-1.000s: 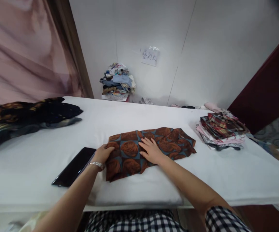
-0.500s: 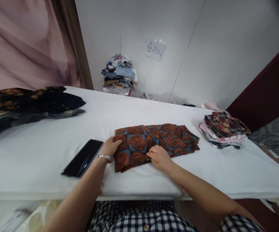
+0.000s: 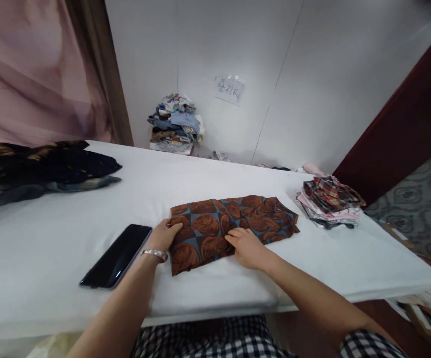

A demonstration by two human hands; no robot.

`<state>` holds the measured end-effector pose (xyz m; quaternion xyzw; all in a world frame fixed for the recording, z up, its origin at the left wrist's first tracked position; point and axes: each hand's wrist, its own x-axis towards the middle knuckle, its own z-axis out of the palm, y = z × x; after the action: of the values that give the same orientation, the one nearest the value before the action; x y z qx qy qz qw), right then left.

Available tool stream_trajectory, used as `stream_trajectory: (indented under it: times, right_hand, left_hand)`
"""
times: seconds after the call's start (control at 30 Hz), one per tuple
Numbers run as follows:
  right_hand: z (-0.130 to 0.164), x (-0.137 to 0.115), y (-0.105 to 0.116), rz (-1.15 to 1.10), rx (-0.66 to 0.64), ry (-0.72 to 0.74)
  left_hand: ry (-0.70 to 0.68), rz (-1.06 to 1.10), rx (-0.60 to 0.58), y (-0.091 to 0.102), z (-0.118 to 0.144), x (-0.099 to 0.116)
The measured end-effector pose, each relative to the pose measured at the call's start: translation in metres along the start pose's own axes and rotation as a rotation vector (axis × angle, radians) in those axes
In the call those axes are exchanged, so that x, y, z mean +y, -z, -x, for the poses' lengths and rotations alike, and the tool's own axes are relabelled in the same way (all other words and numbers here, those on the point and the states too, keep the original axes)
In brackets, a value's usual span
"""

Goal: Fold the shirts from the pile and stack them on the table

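A brown shirt [image 3: 205, 224] with large round prints and blue patches lies folded into a long strip on the white-covered table. My left hand [image 3: 162, 235], with a silver bracelet at the wrist, grips the shirt's left edge, thumb on top and the other fingers partly hidden beneath. Along the near edge, around its middle, my right hand [image 3: 248, 246] pinches the cloth between thumb and curled fingers. Left of my left forearm lies a black phone [image 3: 116, 256], screen up.
Dark patterned clothes [image 3: 51, 164] lie at the table's left. A folded stack topped by a plaid shirt [image 3: 330, 194] sits at the right end. Beyond the far edge, a tall clothes pile [image 3: 176, 122] stands against the wall, left of a paper sign [image 3: 230, 89].
The camera view has shifted, so most things appear a little further left and lower. Both hands keep their hold on the shirt, which looks nearly unchanged in shape.
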<state>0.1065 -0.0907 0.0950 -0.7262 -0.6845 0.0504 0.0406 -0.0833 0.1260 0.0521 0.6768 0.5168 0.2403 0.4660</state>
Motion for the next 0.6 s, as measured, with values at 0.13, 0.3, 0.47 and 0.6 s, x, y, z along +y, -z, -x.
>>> stream_trajectory:
  times: [0.13,0.3,0.47,0.6]
  right_hand:
    - [-0.011,-0.027,0.000,-0.081,0.165,-0.012]
    - [-0.032,-0.046,-0.034,-0.224,0.041,0.010]
    - [-0.034,-0.038,-0.030,-0.409,0.078,-0.008]
    - [-0.041,-0.030,-0.021,-0.621,0.242,-0.165]
  left_hand:
    - [-0.005,-0.062,0.011,0.000,-0.003,0.000]
    - [-0.004,-0.059,-0.004,0.001,-0.003,0.003]
    - [0.017,0.021,-0.003,0.002,0.002,0.009]
    - [-0.021,-0.012,0.034,0.001,0.002,0.010]
